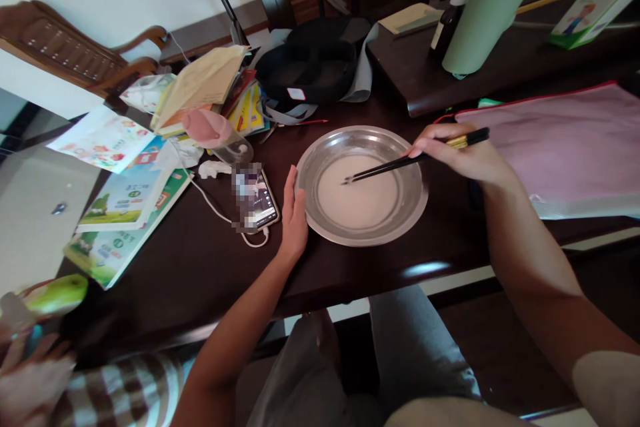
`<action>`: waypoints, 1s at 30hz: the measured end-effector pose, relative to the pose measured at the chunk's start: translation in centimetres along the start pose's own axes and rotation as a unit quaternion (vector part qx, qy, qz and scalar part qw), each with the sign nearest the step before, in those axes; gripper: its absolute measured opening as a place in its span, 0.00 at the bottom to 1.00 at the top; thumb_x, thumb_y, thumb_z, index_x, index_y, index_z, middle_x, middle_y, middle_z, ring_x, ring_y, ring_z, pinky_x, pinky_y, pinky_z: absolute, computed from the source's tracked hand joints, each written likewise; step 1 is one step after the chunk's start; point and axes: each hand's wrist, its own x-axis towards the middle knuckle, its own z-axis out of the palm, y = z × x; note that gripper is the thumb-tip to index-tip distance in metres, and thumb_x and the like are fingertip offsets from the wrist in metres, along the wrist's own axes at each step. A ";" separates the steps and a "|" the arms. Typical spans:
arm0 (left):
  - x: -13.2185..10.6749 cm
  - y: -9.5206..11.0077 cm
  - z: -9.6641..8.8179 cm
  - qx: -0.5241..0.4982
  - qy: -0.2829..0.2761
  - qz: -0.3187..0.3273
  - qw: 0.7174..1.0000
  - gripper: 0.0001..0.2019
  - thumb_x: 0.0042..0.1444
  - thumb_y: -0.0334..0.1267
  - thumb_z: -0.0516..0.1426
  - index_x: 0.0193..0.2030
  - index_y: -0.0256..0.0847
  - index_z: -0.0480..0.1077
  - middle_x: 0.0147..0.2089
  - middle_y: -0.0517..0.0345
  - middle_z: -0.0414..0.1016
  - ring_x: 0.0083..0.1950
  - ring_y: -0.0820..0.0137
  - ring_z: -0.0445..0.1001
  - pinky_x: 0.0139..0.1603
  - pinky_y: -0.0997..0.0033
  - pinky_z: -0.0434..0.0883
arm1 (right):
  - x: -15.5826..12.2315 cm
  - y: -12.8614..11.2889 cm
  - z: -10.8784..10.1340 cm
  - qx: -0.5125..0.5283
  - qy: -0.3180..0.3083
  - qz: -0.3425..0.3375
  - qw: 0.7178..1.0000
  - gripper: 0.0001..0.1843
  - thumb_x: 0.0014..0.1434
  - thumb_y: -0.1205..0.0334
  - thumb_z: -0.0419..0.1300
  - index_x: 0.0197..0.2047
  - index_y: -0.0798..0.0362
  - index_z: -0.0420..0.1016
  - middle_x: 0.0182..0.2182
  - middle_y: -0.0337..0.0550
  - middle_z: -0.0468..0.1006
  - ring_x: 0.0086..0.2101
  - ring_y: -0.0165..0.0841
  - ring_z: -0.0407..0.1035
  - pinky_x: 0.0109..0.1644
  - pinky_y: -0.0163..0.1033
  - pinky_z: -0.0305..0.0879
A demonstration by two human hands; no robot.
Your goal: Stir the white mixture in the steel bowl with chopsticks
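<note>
A round metal dish [363, 237] with a wide rim stands on the dark table. Milky white liquid [357, 203] covers its bottom. My left hand [294, 220] rests against the dish's left rim, its fingers stretched out along the edge. From the right, my right hand [457, 150] grips a pair of black chopsticks [385, 165] with gold-coloured ends. Their tips are close together and reach the liquid near the middle of the dish. Whether they touch the bottom I cannot tell.
Left of the dish lie a phone [267, 203] on a white cable, a pink-lidded cup [215, 137] and booklets [117, 213]. Behind stands a black bag [310, 73]. A pink mesh pouch [565, 147] and green cylinder [493, 13] are right. Another person's hand [35, 373] shows lower left.
</note>
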 end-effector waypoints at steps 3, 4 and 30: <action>0.0 -0.1 -0.1 0.009 0.000 0.002 1.000 0.31 0.65 0.59 0.52 0.71 0.53 0.59 0.79 0.58 0.51 0.79 0.62 0.50 0.79 0.56 0.45 | 0.0 0.4 -1.0 0.018 0.071 0.002 0.997 0.18 0.61 0.49 0.64 0.23 0.48 0.81 0.25 0.39 0.82 0.29 0.35 0.74 0.38 0.41 0.66; 0.0 -0.1 -0.1 0.011 0.001 0.002 1.000 0.31 0.65 0.59 0.52 0.71 0.53 0.59 0.79 0.57 0.51 0.79 0.61 0.50 0.79 0.56 0.45 | 0.0 0.5 -1.2 0.027 0.068 0.001 0.997 0.19 0.61 0.49 0.64 0.22 0.48 0.80 0.24 0.39 0.81 0.29 0.35 0.74 0.38 0.41 0.66; 0.0 -0.2 0.0 -0.003 -0.002 -0.004 1.000 0.31 0.65 0.59 0.52 0.71 0.53 0.59 0.79 0.58 0.50 0.79 0.60 0.50 0.79 0.55 0.47 | 0.2 0.7 -0.8 0.012 0.080 -0.009 0.997 0.16 0.62 0.51 0.63 0.25 0.49 0.81 0.26 0.39 0.82 0.30 0.33 0.74 0.39 0.40 0.65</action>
